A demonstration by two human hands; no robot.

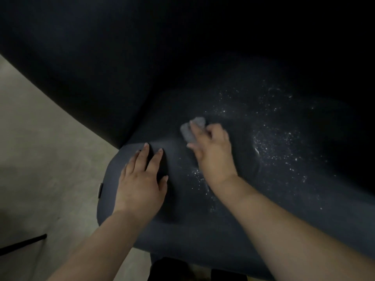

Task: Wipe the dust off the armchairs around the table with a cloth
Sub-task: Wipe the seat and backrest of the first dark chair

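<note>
A dark blue armchair fills most of the head view, its seat cushion [203, 230] below me and its curved backrest [121, 67] behind. White dust specks [280, 142] are scattered over the right half of the seat, with a smaller patch between my hands. My right hand [213, 153] grips a small grey cloth [191, 129] and holds it against the seat near the middle. My left hand [142, 183] rests flat on the seat's left front corner, fingers straight and spread.
Pale beige floor [40, 159] lies to the left of the chair. A thin dark bar [22, 244] crosses the floor at the lower left. A dark shape [182, 270] sits below the seat's front edge.
</note>
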